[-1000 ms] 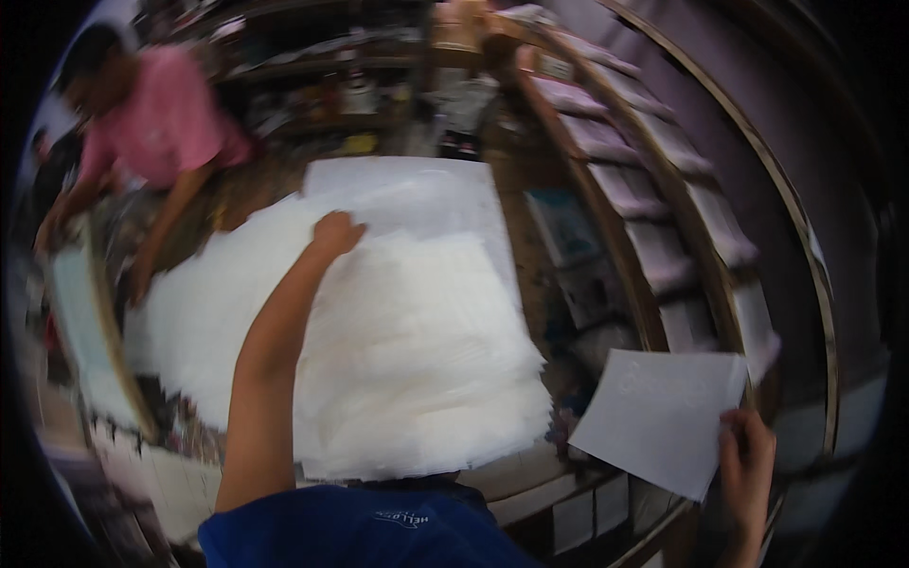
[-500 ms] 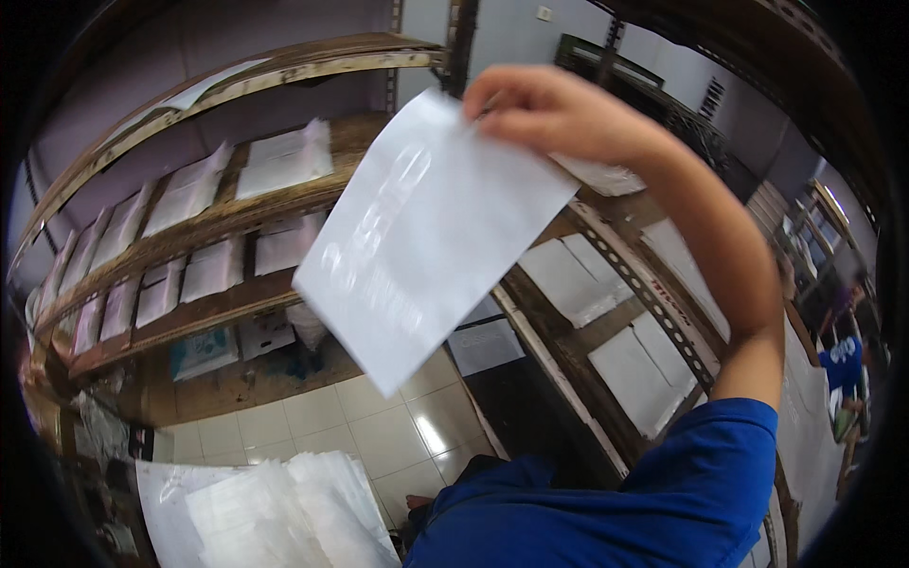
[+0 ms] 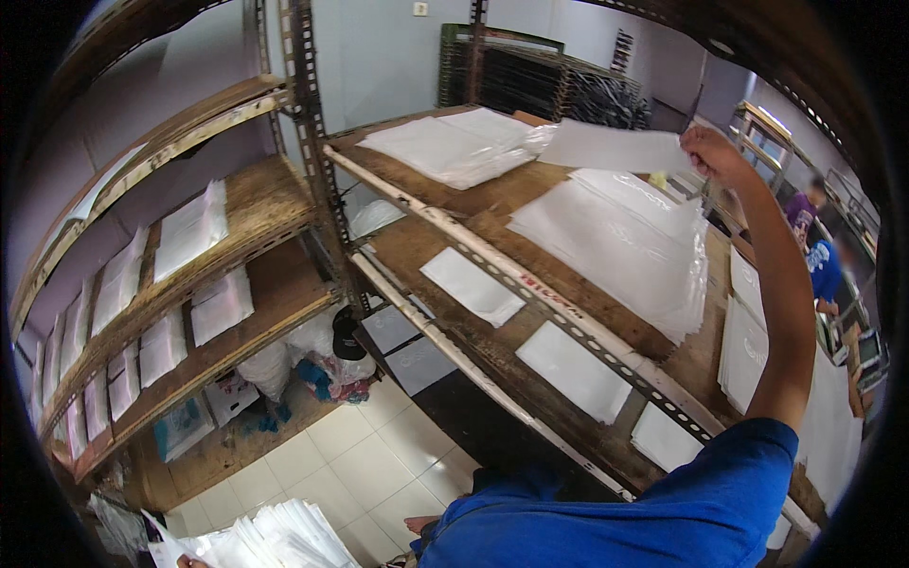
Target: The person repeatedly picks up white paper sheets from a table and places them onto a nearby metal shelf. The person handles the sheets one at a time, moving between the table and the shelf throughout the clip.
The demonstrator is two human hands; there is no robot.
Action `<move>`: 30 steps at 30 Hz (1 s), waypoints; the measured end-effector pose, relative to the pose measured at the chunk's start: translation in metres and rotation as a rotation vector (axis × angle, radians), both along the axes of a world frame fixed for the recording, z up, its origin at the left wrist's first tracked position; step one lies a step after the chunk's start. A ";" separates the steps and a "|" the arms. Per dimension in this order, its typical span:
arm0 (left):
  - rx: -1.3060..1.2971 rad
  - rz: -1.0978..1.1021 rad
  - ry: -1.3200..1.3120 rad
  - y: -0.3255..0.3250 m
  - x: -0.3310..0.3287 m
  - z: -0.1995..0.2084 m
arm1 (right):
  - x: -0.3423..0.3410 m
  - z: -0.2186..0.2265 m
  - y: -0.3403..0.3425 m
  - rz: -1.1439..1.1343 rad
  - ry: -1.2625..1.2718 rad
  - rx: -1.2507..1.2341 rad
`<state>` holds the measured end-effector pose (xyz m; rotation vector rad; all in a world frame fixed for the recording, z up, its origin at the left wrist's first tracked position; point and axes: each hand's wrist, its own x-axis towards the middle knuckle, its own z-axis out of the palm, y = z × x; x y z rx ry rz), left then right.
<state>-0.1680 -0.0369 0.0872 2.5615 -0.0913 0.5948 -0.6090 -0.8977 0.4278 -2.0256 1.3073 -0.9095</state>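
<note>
My right hand (image 3: 712, 154) reaches out over the upper shelf at right, its fingers pinching one end of a thin white sheet (image 3: 614, 148). The sheet stretches left from my fingers, above the gap between two piles. Its far end meets the glossy pile of white sheets (image 3: 450, 147) at the back. Nearer to me lies another pile of white sheets (image 3: 615, 251), with uneven edges. At the lower left a thick stack of loose white sheets (image 3: 275, 538) is beside me. Only a few fingers of my left hand (image 3: 192, 562) show at this stack's edge; the rest is out of frame.
A metal post (image 3: 312, 123) stands between the right rack and the left rack (image 3: 275, 194), whose shelves hold several white packets. Bags (image 3: 327, 355) lie on the bottom shelf. Below is a tiled floor (image 3: 331, 454). Two people (image 3: 822, 265) are at the far right.
My right hand has swung away to the right and outward with the sheet, from in front of me to over the upper shelf. The view has turned right, and my left fingers now show.
</note>
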 end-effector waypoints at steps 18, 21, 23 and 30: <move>-0.137 -0.491 0.035 -0.227 -0.085 0.083 | -0.056 -0.065 0.006 -0.040 0.517 0.030; -0.179 -0.533 0.121 -0.233 -0.097 0.077 | -0.064 -0.063 -0.002 -0.014 0.552 -0.068; -0.199 -0.570 0.077 -0.245 -0.109 0.075 | -0.062 -0.053 -0.008 0.027 0.559 -0.238; -0.351 -0.710 0.030 -0.293 -0.152 0.088 | 0.116 -0.019 0.163 0.750 0.380 -0.522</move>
